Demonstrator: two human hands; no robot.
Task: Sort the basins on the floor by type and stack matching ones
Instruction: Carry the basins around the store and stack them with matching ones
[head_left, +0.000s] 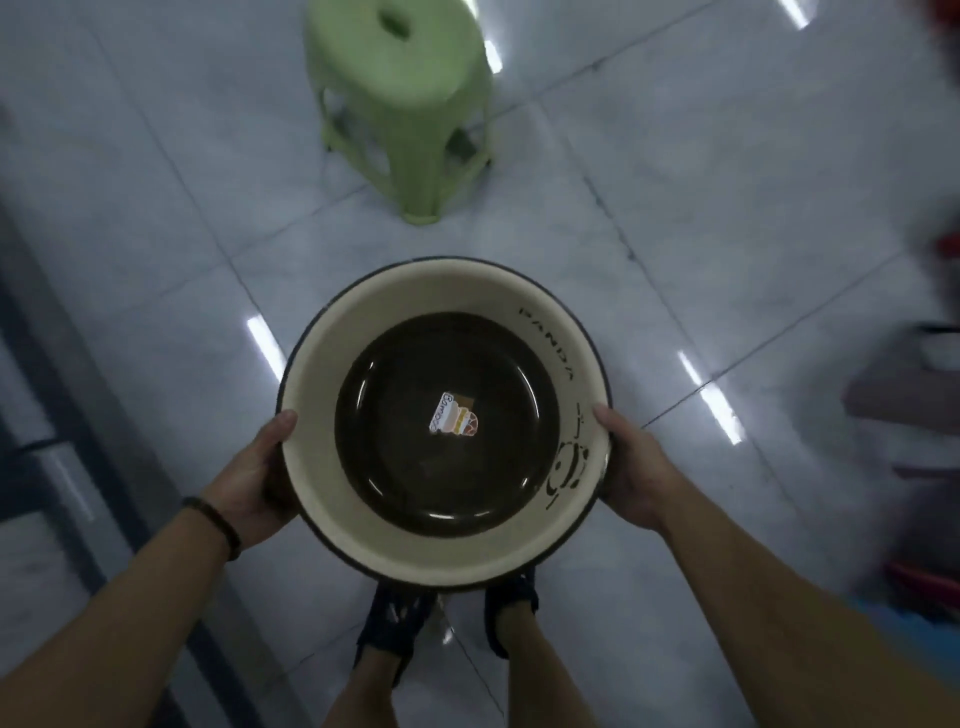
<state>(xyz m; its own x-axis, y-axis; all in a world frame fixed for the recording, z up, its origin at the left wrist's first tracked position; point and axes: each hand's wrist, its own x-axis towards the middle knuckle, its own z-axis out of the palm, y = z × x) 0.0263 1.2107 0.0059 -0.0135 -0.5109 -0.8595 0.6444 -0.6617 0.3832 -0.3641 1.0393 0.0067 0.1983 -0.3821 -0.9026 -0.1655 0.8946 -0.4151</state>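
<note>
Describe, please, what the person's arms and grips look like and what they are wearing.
Both forearms are bare, with no sleeves in view. The left grip and right grip are ungloved hands with no rings visible. A dark bracelet circles the left wrist; the right wrist wears nothing.

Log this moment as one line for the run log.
object: cream panda basin | left grip: holds left rim | right grip: holds right rim | state: above floor, upright | nearby: green stool | stage: not yet stacked
</note>
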